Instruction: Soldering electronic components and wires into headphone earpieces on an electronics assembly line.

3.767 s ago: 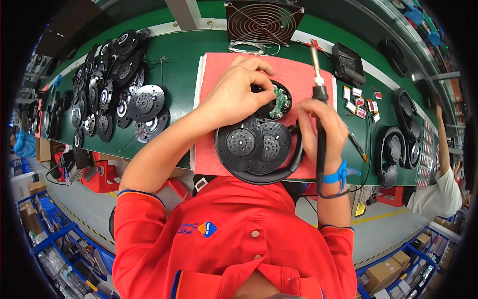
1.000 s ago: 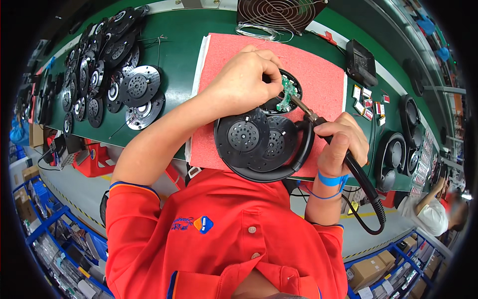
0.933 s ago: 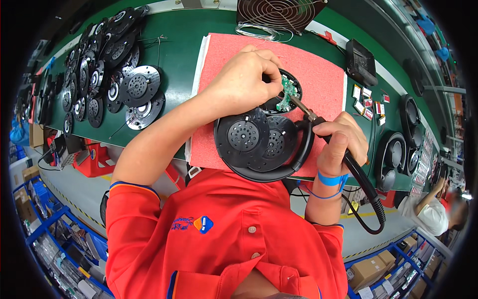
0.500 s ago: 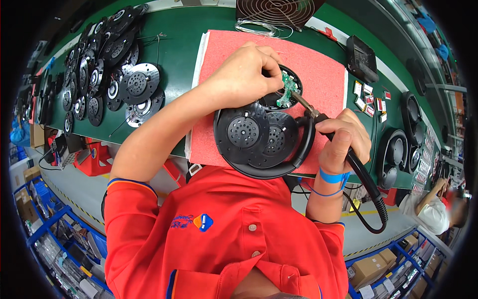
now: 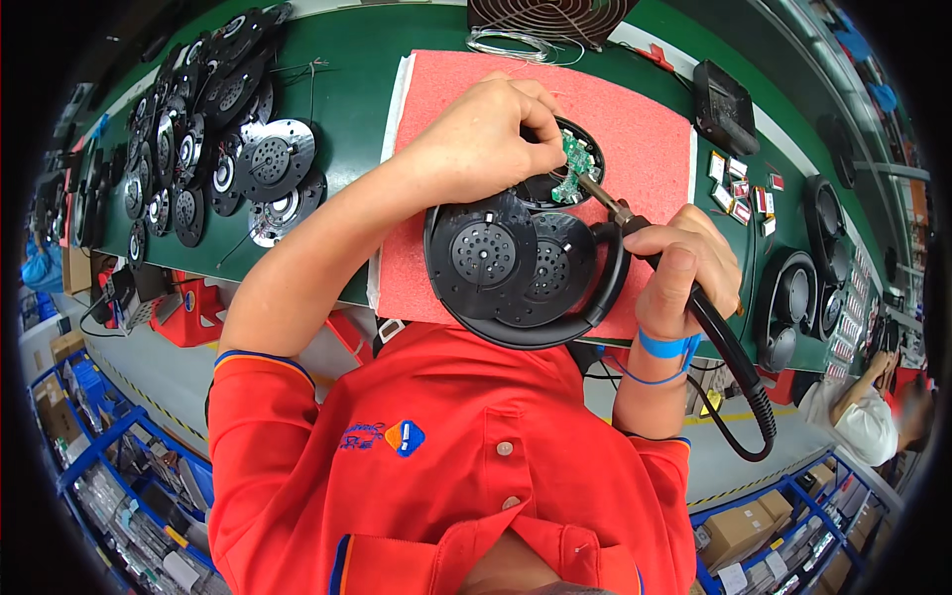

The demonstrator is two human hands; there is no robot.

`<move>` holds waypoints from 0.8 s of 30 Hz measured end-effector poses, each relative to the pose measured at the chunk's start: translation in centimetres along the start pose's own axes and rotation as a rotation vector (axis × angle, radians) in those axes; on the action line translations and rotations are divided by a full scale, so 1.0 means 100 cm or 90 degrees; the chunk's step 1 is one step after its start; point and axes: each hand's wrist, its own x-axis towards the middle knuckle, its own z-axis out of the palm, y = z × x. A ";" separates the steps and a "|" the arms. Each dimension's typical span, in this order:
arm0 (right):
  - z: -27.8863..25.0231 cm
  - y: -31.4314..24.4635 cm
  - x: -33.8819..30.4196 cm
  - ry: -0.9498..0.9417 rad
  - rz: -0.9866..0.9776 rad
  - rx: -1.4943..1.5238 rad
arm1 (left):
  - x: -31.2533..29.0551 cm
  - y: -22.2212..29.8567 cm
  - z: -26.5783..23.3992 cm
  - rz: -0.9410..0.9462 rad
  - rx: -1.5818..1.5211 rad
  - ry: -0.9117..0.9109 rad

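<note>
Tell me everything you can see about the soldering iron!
The soldering iron has a black, plastic-looking handle and a thin metal shaft. The right hand grips it at a slant, with its tip at the green circuit board; whether they touch, I can't tell. A black cord loops from its back end.

Headphones [image 5: 496,263] lie on a mat [image 5: 645,129] between piled discs [image 5: 187,149] and batteries [image 5: 740,188].

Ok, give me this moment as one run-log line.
left hand: beside green circuit board | right hand: holding soldering iron, tip at board | pink mat: under black headphones | far left: speaker plates
</note>
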 end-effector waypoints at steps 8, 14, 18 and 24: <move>0.000 0.000 0.000 -0.004 -0.011 0.000 | 0.000 -0.001 0.004 0.034 0.022 0.041; 0.000 0.000 0.001 0.001 -0.015 0.003 | 0.000 -0.003 0.006 0.072 0.017 0.084; 0.000 -0.001 0.000 -0.009 -0.006 -0.003 | 0.000 -0.004 0.006 0.084 0.009 0.081; -0.002 0.001 -0.001 0.020 -0.007 0.009 | 0.001 -0.003 0.006 0.082 -0.006 0.077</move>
